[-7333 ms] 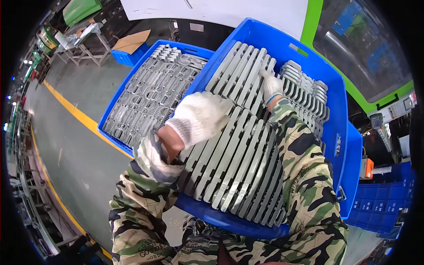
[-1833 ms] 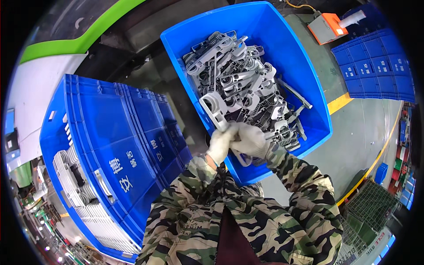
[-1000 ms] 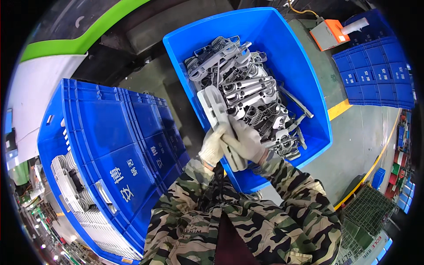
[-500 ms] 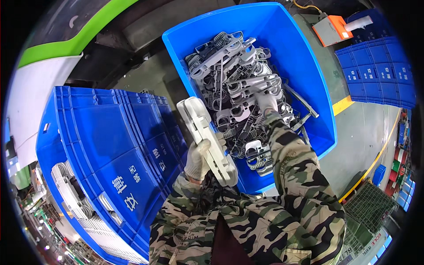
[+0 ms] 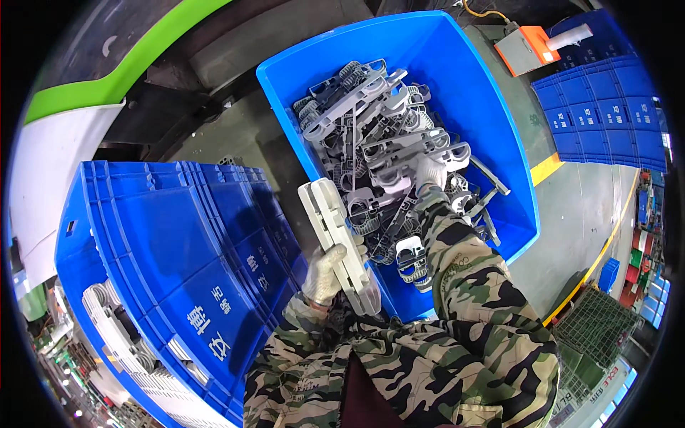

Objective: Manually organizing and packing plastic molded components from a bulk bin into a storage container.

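My gloved left hand is closed around a few long off-white plastic mouldings with rounded ends, held together at a slant beside the near left edge of the bin. My gloved right hand reaches into the large blue bin, its fingers closed on a long grey plastic moulding with a ring-shaped end. Its fingertips are partly hidden among the parts. Around it lies a tangled heap of similar grey parts, some with ribbed, round cages.
At my left stand blue crates; one opening shows stacked pale parts. More blue crates are stacked at the far right, behind an orange-and-grey box. A green-and-white machine stands at the far left.
The view has shifted slightly. My right hand has moved a little nearer, and the moulding's ring end now shows beside it. My left hand still grips its mouldings.
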`<state>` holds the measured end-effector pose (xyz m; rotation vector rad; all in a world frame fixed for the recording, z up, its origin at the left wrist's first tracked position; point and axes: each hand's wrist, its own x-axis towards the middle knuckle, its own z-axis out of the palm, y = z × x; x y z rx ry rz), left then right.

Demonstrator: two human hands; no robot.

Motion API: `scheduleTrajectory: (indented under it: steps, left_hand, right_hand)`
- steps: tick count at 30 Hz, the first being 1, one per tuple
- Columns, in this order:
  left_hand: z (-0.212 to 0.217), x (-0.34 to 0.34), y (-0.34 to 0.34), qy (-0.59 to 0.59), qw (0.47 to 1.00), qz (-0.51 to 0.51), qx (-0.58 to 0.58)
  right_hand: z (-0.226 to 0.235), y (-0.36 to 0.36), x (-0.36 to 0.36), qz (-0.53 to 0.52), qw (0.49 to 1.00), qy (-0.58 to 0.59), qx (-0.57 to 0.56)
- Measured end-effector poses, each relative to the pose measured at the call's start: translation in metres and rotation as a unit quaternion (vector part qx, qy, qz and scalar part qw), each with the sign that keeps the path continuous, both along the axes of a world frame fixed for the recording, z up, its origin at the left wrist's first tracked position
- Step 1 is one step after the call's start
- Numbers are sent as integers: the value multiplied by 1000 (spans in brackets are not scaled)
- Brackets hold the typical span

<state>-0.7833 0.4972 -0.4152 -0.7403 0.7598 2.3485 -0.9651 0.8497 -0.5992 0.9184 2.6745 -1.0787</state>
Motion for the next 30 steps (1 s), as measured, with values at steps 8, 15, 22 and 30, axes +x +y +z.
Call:
scheduleTrajectory:
  steps: [8,15,22,30]
  left_hand:
    - [-9,-2,-19,3,1000,-9,-19]
    - [-14,5,-39,-1,999,-4,-47]
    - [-16,-9,-32,-12,1000,0,-28]
    - [-19,0,-63,-22,998,10,-60]
  right_hand:
    - [0,-51,-51,-298,874,69,-379]
    - [-4,-86,-44,-386,842,82,-367]
    - [-127,-40,-73,-262,890,221,-301]
    - [-66,-81,-48,-337,722,54,-601]
